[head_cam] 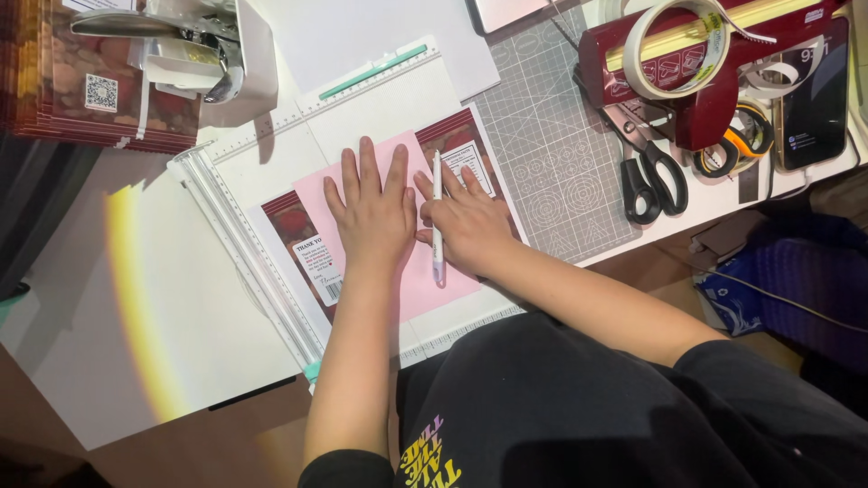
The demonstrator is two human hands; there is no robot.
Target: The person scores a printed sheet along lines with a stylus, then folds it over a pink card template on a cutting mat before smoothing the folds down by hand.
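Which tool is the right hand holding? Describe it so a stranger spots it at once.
Start at the white scoring board in the middle of the desk, where a pink sheet lies over a dark red printed card. The right hand holds a slim white pen-like tool on that sheet, beside the flat left hand. Its pale lilac lower end sets it apart.

The single head view looks steeply down, close over the white table's [181, 298] near edge (no second view).
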